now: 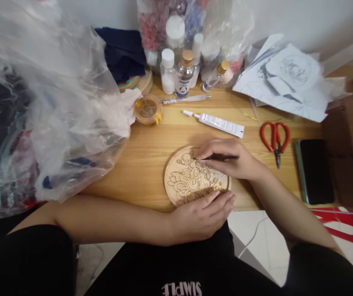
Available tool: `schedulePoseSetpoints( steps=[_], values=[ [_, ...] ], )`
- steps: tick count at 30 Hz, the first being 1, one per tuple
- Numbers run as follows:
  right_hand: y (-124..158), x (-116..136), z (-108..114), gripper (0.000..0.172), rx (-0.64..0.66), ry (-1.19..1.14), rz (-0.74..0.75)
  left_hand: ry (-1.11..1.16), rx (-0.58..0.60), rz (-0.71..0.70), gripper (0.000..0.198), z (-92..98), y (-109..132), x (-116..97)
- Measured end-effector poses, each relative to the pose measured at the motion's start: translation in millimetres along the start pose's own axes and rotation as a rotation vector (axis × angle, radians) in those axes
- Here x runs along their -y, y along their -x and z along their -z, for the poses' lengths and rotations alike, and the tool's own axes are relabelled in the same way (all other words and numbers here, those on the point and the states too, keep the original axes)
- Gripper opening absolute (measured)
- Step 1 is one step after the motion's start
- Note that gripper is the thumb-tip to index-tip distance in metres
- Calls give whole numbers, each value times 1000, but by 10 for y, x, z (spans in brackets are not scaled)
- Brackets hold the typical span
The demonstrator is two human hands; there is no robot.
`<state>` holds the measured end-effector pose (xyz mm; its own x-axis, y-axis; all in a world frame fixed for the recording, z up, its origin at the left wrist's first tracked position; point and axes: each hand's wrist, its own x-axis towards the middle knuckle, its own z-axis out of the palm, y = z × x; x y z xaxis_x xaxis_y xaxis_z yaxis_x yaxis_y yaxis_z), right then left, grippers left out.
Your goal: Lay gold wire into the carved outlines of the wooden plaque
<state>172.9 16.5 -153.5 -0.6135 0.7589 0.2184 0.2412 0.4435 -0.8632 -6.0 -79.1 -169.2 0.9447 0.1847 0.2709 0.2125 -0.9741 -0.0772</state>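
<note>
A round wooden disc (182,181) with a gold flower outline lies at the near edge of the wooden table (145,156). My right hand (228,158) rests on the disc's upper right part, pinching a thin dark tool (218,157) whose tip points left onto the pattern. My left hand (202,213) lies at the disc's near edge, fingers together and flat, steadying it.
A white glue tube (218,123), a white pen (184,99), a gold wire spool (148,110), red scissors (275,137) and a dark phone (314,170) lie around. Bottles (184,74) stand at the back. Plastic bags (49,111) crowd the left, drawings (290,82) the right.
</note>
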Motion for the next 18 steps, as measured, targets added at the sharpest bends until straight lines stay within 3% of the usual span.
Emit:
schedulePoseSetpoints(
  steps=[18],
  values=[
    [-11, 25, 27, 5, 31, 27, 11, 2, 13, 0, 45, -13, -7, 2]
  ],
)
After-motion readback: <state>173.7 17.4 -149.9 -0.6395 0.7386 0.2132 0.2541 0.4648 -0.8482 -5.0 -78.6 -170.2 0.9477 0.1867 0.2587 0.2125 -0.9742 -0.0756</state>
